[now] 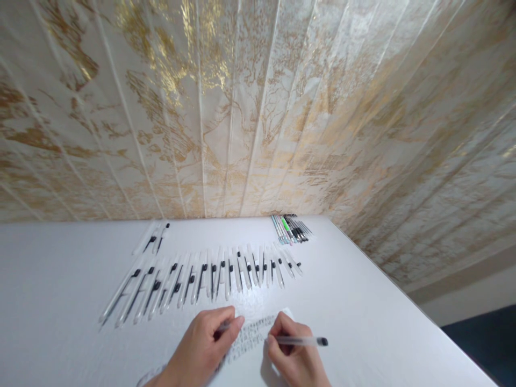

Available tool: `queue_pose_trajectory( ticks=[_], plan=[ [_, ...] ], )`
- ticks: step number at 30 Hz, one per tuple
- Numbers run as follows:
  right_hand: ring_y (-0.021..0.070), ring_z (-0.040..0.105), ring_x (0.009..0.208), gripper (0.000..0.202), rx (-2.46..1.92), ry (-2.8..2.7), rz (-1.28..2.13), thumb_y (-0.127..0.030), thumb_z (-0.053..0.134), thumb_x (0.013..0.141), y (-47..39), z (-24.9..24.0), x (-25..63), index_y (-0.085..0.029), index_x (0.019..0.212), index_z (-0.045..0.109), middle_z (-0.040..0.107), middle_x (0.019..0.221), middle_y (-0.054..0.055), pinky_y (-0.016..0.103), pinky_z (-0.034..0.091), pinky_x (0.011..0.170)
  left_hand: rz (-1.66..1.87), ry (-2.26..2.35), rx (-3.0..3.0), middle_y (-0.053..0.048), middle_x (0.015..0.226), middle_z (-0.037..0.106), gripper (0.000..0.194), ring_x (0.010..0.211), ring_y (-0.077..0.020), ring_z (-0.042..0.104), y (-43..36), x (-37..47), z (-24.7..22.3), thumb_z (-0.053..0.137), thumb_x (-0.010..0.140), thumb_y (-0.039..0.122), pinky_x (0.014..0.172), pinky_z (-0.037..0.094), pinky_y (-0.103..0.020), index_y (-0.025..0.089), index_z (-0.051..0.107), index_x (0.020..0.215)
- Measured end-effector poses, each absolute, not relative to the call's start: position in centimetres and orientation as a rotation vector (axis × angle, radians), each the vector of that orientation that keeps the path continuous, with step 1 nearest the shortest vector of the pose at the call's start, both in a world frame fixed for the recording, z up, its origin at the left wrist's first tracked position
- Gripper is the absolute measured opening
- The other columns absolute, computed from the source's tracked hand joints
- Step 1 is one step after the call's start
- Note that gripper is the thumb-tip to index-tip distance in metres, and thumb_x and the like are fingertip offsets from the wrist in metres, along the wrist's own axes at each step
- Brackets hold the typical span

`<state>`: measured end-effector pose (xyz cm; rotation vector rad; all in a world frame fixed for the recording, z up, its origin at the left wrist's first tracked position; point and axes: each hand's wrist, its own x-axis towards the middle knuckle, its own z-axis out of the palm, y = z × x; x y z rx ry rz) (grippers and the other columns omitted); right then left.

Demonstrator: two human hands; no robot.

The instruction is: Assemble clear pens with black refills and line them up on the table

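Observation:
My right hand is closed around a translucent pen with a black end. The pen lies tilted in the fingers, its black end to the right, and its tip is hidden by my fingers. Under both hands is a white sheet of paper with rows of dark handwriting. At the sheet's left part rests my left hand, fingers curled in with the thumb against them. A small greyish, see-through piece shows between thumb and fingers, too covered to name.
A long row of clear pens with black parts spans the white table. Two more clear pens lie at the back left. A bundle of coloured and black pens sits at the back right. Behind hangs a gold-patterned curtain.

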<state>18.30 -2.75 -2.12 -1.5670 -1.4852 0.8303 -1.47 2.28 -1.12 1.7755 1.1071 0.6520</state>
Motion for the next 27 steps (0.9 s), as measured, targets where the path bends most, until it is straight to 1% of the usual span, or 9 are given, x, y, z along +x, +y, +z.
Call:
queue_pose_trajectory(
  ticks=[5,7,9,12,15,18,21,23,27],
  plan=[
    [0.0097,0.031,0.048,0.019,-1.539,-1.442,0.852,-0.022,0.06,0.071,-2.8,-2.1,18.3,-0.022,0.058,0.046,0.039,0.05,-0.007,0.025,0.023,0.047,0.657,1.065,1.725,0.009,0.061,0.03,0.039,0.056,-0.0124,0.032,2.2,-1.6,-0.5,0.042,0.095,0.05,0.056,0.027,-0.026,0.024,0.032,0.067],
    [0.0099,0.031,0.049,0.022,-1.507,-1.393,0.855,-0.026,0.063,0.074,-2.9,-2.1,18.5,-0.021,0.059,0.048,0.039,0.051,-0.007,0.025,0.024,0.047,0.65,1.051,1.753,0.008,0.062,0.034,0.036,0.057,-0.0128,0.035,2.2,-1.7,-0.3,0.039,0.097,0.05,0.057,0.029,-0.026,0.024,0.036,0.071],
    [0.0108,0.035,0.05,0.025,-1.443,-1.304,0.874,-0.034,0.066,0.078,-2.9,-2.0,18.8,-0.02,0.063,0.053,0.043,0.054,-0.006,0.025,0.027,0.049,0.625,1.045,1.829,0.007,0.065,0.04,0.035,0.06,-0.0137,0.042,2.1,-1.7,-0.3,0.035,0.098,0.049,0.06,0.031,-0.026,0.024,0.041,0.075],
    [0.0138,0.046,0.056,0.029,-1.374,-1.26,0.882,-0.046,0.067,0.082,-2.6,-1.1,18.9,-0.019,0.071,0.065,0.055,0.062,-0.002,0.025,0.036,0.054,0.568,1.057,1.956,0.005,0.069,0.052,0.033,0.065,-0.0152,0.051,2.2,-1.6,-0.6,0.033,0.1,0.045,0.063,0.034,-0.026,0.023,0.047,0.078],
    [0.0155,0.051,0.06,0.027,-1.308,-1.438,0.824,-0.045,0.064,0.085,-1.8,0.5,18.3,-0.02,0.079,0.072,0.06,0.067,0.001,0.026,0.041,0.058,0.55,1.073,2.025,0.004,0.071,0.059,0.03,0.066,-0.0156,0.057,2.3,-1.4,-1.2,0.035,0.099,0.04,0.063,0.035,-0.025,0.024,0.052,0.08],
    [0.0163,0.054,0.062,0.02,-1.211,-1.613,0.814,-0.037,0.059,0.086,-0.9,1.8,17.3,-0.02,0.082,0.069,0.061,0.069,0.002,0.026,0.042,0.058,0.571,1.081,2.054,0.002,0.074,0.064,0.027,0.068,-0.0162,0.061,2.4,-1.2,-2.0,0.036,0.097,0.035,0.063,0.036,-0.024,0.024,0.053,0.081],
    [0.0138,0.049,0.056,0.011,-1.229,-1.658,0.9,-0.029,0.061,0.081,-0.3,2.1,16.3,-0.021,0.074,0.059,0.055,0.062,-0.002,0.023,0.039,0.052,0.584,1.094,2.059,0.0,0.077,0.067,0.027,0.071,-0.0176,0.064,2.6,-1.3,-2.6,0.035,0.096,0.035,0.062,0.039,-0.023,0.024,0.054,0.08],
    [0.0125,0.046,0.052,0.012,-1.26,-1.647,0.93,-0.027,0.062,0.079,-0.2,1.8,16.0,-0.022,0.072,0.053,0.051,0.059,-0.003,0.022,0.036,0.048,0.575,1.09,2.05,0.0,0.079,0.069,0.027,0.071,-0.0183,0.065,2.7,-1.3,-2.7,0.035,0.095,0.036,0.063,0.04,-0.023,0.024,0.054,0.08],
    [0.0121,0.046,0.05,0.013,-1.281,-1.677,0.874,-0.028,0.061,0.082,-0.3,0.7,16.0,-0.022,0.073,0.055,0.053,0.06,-0.003,0.022,0.036,0.046,0.544,1.073,2.04,-0.001,0.08,0.071,0.024,0.073,-0.0196,0.067,2.6,-1.5,-2.2,0.037,0.094,0.031,0.063,0.04,-0.024,0.024,0.055,0.08]
  ],
)
